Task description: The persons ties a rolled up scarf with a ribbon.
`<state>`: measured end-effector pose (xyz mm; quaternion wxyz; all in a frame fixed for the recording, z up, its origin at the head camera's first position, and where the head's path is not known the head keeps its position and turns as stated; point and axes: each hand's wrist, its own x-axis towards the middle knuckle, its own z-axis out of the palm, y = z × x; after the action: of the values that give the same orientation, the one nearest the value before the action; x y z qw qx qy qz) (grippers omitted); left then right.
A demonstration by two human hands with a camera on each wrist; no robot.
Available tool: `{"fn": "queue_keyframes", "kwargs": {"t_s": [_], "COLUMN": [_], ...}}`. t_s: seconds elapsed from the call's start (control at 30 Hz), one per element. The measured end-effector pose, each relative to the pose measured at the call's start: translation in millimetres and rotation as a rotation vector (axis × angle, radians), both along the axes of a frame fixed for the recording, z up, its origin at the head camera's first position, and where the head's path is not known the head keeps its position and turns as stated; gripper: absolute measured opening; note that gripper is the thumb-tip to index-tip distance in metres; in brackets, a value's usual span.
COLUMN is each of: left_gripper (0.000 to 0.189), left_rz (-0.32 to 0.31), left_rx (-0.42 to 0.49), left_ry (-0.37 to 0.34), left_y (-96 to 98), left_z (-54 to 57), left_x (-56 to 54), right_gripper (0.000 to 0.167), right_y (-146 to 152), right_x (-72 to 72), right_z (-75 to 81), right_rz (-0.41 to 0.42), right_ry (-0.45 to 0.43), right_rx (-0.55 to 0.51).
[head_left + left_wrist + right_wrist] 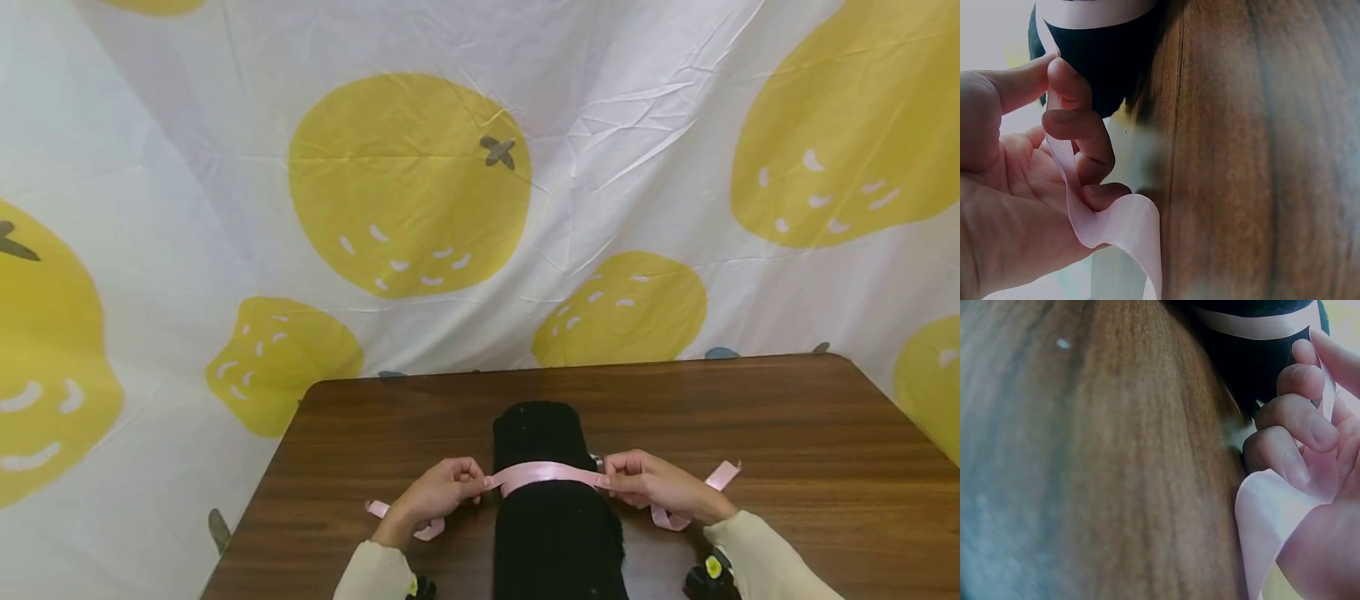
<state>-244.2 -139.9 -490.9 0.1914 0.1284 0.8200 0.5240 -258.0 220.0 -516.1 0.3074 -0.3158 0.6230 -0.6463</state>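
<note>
Left hand (441, 490) and right hand (660, 483) each pinch a pink ribbon (546, 472) in the head view, where it stretches across a black bundle (555, 542) on the wooden table (360, 442), a fruit-print cloth (408, 187) hanging behind. From the left wrist, thumb and forefinger hold the ribbon between their tips near the bundle, its slack running past the palm into a curl. From the right wrist, thumb and forefinger likewise nip it, the tail folding over below the bent fingers.
</note>
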Motion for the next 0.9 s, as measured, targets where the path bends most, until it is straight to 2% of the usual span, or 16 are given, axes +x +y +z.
{"fn": "queue_keyframes", "kwargs": {"t_s": [0.3,0.5,0.63,0.9], "left_gripper": [0.025,0.023,0.02,0.019], "left_rz": [0.026,0.046,0.07,0.174], "left_rx": [0.04,0.006,-0.041,-0.143], "left_ry": [0.014,0.049,0.119,0.276], "left_y": [4.4,6.6,10.0,18.7], "left_z": [0.5,1.6,5.7,11.1], "left_x": [5.5,7.4,9.9,15.7], "right_gripper": [0.027,0.029,0.029,0.022], "right_y": [-3,-4,-6,-13], "right_x": [2.7,5.2,7.2,11.3], "right_z": [1.6,2.9,6.5,17.7], "right_rz": [-0.054,-0.08,-0.114,-0.197], "right_ry": [0.04,0.04,0.077,0.267], "right_rx": [0.034,0.051,0.1,0.236]}}
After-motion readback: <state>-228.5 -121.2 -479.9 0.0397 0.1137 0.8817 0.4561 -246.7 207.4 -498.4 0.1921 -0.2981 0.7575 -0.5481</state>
